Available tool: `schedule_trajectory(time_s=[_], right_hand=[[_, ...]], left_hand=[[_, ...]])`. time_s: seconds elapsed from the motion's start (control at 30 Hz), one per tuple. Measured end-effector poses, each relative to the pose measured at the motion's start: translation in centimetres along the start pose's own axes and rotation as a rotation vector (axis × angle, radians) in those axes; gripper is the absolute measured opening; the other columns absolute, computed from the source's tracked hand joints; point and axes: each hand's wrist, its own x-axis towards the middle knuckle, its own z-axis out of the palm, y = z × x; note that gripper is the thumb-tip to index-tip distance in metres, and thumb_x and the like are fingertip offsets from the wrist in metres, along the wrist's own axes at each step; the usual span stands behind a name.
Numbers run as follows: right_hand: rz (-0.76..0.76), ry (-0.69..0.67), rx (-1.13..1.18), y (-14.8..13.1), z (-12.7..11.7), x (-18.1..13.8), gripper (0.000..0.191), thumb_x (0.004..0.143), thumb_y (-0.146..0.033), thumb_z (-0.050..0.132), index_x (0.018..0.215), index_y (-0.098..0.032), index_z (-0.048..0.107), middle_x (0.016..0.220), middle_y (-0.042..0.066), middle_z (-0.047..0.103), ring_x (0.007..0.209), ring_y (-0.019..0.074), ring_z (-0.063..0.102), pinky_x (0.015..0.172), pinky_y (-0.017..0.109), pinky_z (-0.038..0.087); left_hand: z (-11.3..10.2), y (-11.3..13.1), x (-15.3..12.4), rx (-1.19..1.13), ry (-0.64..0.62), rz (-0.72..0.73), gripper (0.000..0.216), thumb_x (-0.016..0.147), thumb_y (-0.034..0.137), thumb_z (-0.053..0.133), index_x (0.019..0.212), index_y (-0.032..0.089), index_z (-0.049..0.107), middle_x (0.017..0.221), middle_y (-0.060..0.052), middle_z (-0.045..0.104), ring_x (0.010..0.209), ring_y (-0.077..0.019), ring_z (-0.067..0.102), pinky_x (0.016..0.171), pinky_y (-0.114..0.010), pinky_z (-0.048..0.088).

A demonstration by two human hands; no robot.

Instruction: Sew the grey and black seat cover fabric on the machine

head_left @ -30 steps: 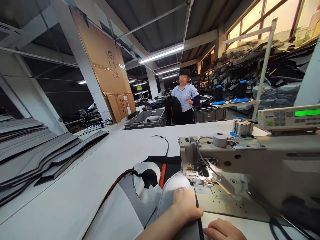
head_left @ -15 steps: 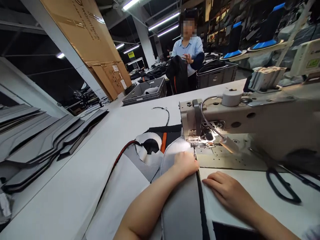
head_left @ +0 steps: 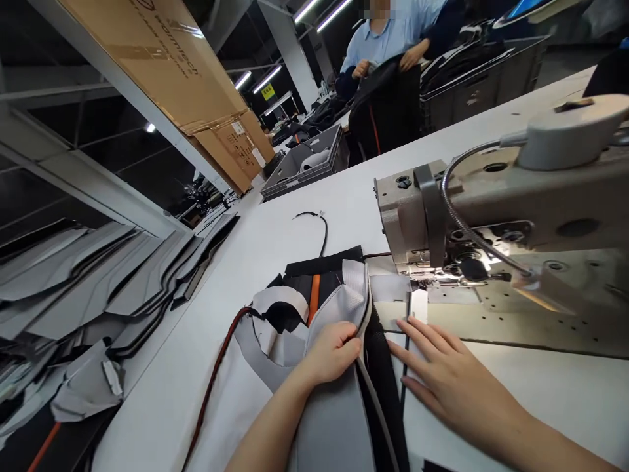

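Landmark: the sewing machine (head_left: 555, 203). My grey fabric piece (head_left: 334, 419) lies on the white counter (head_left: 265, 242), just left of its head, orange strip (head_left: 314, 298) showing at the far end.

Hands apart. Left hand (head_left: 334, 354) closed on the fabric edge, thumb and fingers curled together; probably keeps the layers from sliding. Right hand (head_left: 449, 373) flat and spread, in front of the machine's head, fingertips over a narrow dark strip (head_left: 404, 393) running back toward the needle area; grips nothing that I can see, likely steadies the strip. Black mesh edge (head_left: 386, 387) between the two hands. Lamp (head_left: 545, 292) on the machine aimed at the needle area, presumably for sight of the stitching.

Grey panels (head_left: 113, 275) piled far left of the machine, perhaps to be within reach. Beyond it, a grey crate (head_left: 299, 183) and a co-worker (head_left: 388, 39) holding up a black piece (head_left: 388, 105) with both hands.

Hard to make out: needle tip lost among metal parts and glare; left fingertips tucked from view; near end of the fabric, co-worker's head and the machine's right side cut off by the frame.
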Motion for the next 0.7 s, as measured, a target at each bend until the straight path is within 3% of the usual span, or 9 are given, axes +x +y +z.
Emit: schedule_trajectory(time_s=[0.1, 0.17, 0.23, 0.3, 0.4, 0.47, 0.57, 0.7], right_hand=[[-0.021, -0.017, 0.000, -0.2, 0.0, -0.9, 0.030, 0.091, -0.033, 0.042, 0.115, -0.024, 0.058, 0.130, 0.009, 0.053, 0.123, 0.0292, 0.043, 0.100, 0.048, 0.032], [-0.004, -0.019, 0.017, -0.4, -0.4, -1.6, 0.028, 0.091, -0.029, 0.041, 0.111, -0.025, 0.059, 0.124, 0.006, 0.057, 0.123, 0.0266, 0.043, 0.103, 0.046, 0.028], [-0.003, -0.015, 0.011, -0.6, -0.8, -2.0, 0.027, 0.090, -0.025, 0.040, 0.108, -0.024, 0.060, 0.121, 0.005, 0.058, 0.123, 0.0251, 0.043, 0.105, 0.044, 0.024], [-0.014, -0.008, -0.010, -0.7, -1.1, -2.2, 0.029, 0.089, -0.023, 0.039, 0.110, -0.022, 0.059, 0.121, 0.006, 0.058, 0.123, 0.0248, 0.043, 0.106, 0.043, 0.024], [-0.019, 0.001, -0.024, -0.7, -1.3, -2.1, 0.029, 0.088, -0.021, 0.039, 0.109, -0.020, 0.059, 0.120, 0.007, 0.059, 0.122, 0.0250, 0.044, 0.105, 0.043, 0.026], [-0.015, -0.013, -0.021, -0.7, -1.3, -1.9, 0.029, 0.088, -0.021, 0.038, 0.109, -0.021, 0.059, 0.121, 0.007, 0.058, 0.122, 0.0248, 0.045, 0.104, 0.043, 0.027], [-0.016, -0.039, -0.028, -0.7, -1.5, -1.8, 0.031, 0.088, -0.021, 0.039, 0.111, -0.021, 0.059, 0.121, 0.006, 0.059, 0.121, 0.0249, 0.045, 0.104, 0.043, 0.029], [-0.057, -0.042, -0.075, -0.9, -2.0, -2.2, 0.033, 0.086, -0.020, 0.041, 0.113, -0.018, 0.059, 0.120, 0.006, 0.060, 0.119, 0.0242, 0.048, 0.104, 0.040, 0.030]], left_hand=[[0.8, 0.8, 0.9, 0.125, 0.016, 0.037, 0.033, 0.088, 0.023, 0.035, 0.057, 0.018, 0.028, 0.058, 0.004, 0.034, 0.056, -0.0098, 0.035, 0.054, -0.025, 0.027], [1.4, 1.2, 1.5, 0.258, 0.050, 0.074, 0.032, 0.091, 0.023, 0.034, 0.060, 0.017, 0.040, 0.062, 0.003, 0.043, 0.059, -0.0104, 0.041, 0.056, -0.024, 0.032], [1.8, 1.4, 2.0, 0.413, 0.109, 0.135, 0.026, 0.092, 0.022, 0.035, 0.076, 0.017, 0.055, 0.075, -0.001, 0.054, 0.069, -0.0127, 0.049, 0.064, -0.024, 0.039], [1.9, 1.3, 2.4, 0.549, 0.189, 0.208, 0.024, 0.091, 0.019, 0.037, 0.099, 0.018, 0.059, 0.097, -0.006, 0.059, 0.089, -0.0169, 0.054, 0.080, -0.029, 0.044], [1.2, 0.8, 3.2, 0.698, 0.279, 0.204, 0.038, 0.090, 0.023, 0.042, 0.128, 0.021, 0.048, 0.135, -0.010, 0.045, 0.126, -0.0270, 0.037, 0.106, -0.047, 0.030], [0.4, 0.5, 3.9, 0.747, 0.235, 0.149, 0.047, 0.091, 0.030, 0.045, 0.137, 0.026, 0.039, 0.148, -0.009, 0.029, 0.136, -0.0317, 0.023, 0.109, -0.057, 0.020], [-0.4, 0.3, 5.2, 0.727, 0.126, 0.161, 0.050, 0.092, 0.035, 0.045, 0.140, 0.029, 0.035, 0.148, -0.010, 0.027, 0.134, -0.0310, 0.027, 0.106, -0.054, 0.027], [-0.2, 0.3, 6.7, 0.674, 0.197, 0.217, 0.039, 0.092, 0.027, 0.042, 0.131, 0.026, 0.049, 0.135, -0.010, 0.042, 0.122, -0.0256, 0.040, 0.101, -0.044, 0.037]])
